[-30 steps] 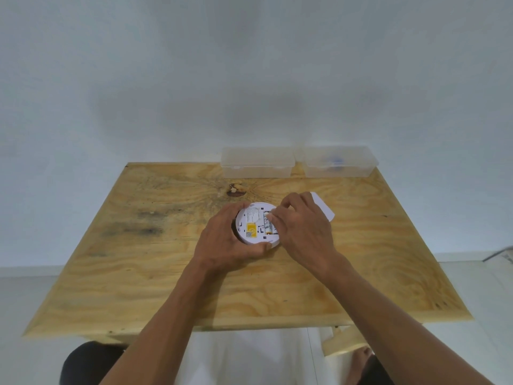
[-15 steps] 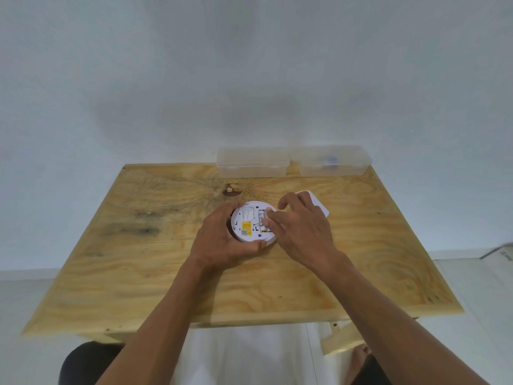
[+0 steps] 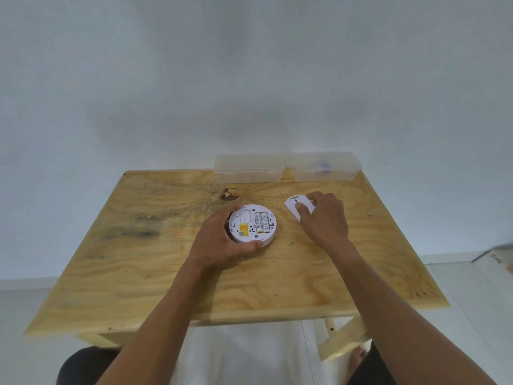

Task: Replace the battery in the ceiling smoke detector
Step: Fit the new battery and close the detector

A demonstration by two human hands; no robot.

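Observation:
A round white smoke detector (image 3: 251, 225) lies back-side up on the wooden table (image 3: 166, 273). Its battery bay is uncovered and two batteries (image 3: 262, 222) sit side by side in it. A yellow label shows on its back. My left hand (image 3: 222, 240) grips the detector's left and near rim. To the right lies a white cover plate (image 3: 294, 207). My right hand (image 3: 322, 218) rests on that plate, its fingers curled over the plate's right part.
Two clear plastic boxes stand at the table's far edge: the left box (image 3: 249, 168) and the right box (image 3: 324, 165), which holds something small and blue. A dark knot (image 3: 229, 194) marks the wood behind the detector. A white wall rises behind the table.
My right hand has left the detector's battery bay and moved right onto the white cover plate. The two batteries now show uncovered. My left hand still holds the detector.

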